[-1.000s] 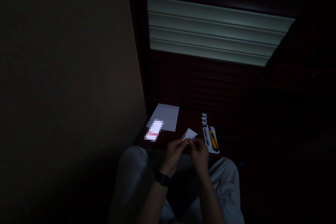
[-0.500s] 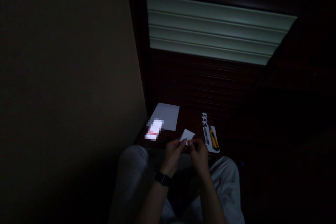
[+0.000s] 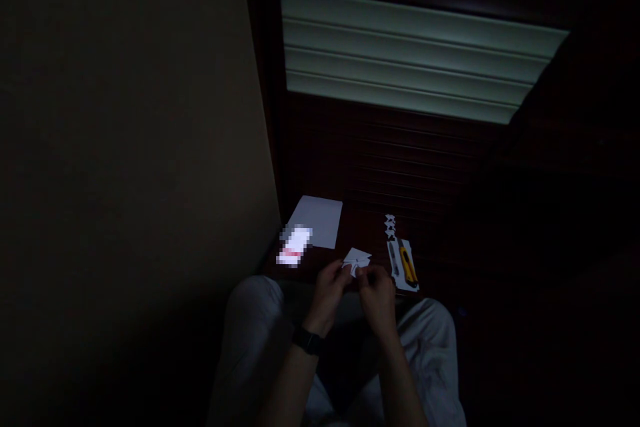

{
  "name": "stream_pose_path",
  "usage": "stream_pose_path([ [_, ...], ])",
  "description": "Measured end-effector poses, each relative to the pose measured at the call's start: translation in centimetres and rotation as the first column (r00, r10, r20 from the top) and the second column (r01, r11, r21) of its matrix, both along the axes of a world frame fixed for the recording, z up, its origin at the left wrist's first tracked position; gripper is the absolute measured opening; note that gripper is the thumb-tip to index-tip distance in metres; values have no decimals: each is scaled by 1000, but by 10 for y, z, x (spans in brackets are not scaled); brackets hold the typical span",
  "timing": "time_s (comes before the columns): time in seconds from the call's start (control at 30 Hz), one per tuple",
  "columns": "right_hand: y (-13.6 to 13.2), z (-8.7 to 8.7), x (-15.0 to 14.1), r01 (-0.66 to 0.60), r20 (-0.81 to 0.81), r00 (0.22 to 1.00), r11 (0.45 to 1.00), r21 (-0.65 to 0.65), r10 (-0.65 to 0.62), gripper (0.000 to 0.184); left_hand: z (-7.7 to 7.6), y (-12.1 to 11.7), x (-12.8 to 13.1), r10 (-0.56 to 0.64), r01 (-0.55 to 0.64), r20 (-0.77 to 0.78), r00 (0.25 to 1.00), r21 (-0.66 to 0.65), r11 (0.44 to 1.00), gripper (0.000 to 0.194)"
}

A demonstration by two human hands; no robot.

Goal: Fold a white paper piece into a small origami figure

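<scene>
Between my two hands is a small folded piece of white paper (image 3: 357,257), with creases and flaps showing on its upper face. My left hand (image 3: 328,288), below a black wristwatch (image 3: 309,341), pinches the paper's left lower edge. My right hand (image 3: 377,290) grips its right lower edge, thumb close to the other thumb. The fingertips under the paper are hidden. Just right of my right hand, a yellow utility knife (image 3: 408,266) and a slim grey tool (image 3: 393,257) lie on white paper.
On the dark table (image 3: 357,227), a large white sheet (image 3: 320,217) lies at the back left, with a glowing, pixelated screen (image 3: 295,245) over its near corner. Small folded white paper pieces (image 3: 390,225) form a column at the back right. A wall (image 3: 150,147) rises at left, a louvred panel (image 3: 415,57) ahead.
The paper in my hands has changed shape: its near flaps now stand spread with a crease across the middle. Both hands stay in nearly the same place.
</scene>
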State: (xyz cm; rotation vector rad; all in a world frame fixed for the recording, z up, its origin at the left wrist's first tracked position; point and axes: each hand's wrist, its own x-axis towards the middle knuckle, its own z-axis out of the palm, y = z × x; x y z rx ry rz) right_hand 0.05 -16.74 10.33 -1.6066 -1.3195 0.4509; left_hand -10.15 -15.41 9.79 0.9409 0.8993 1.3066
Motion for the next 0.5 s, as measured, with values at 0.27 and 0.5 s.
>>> stream_pose_path([
  [0.27, -1, 2, 1, 3, -22, 1000, 1000, 3, -3, 19, -3, 1, 0, -23, 23, -25, 999, -3, 1000, 33],
  [0.5, 0, 0, 1, 6, -2, 1000, 1000, 23, -5, 20, 6, -3, 0, -80, 81, -41, 996, 6, 997, 36],
])
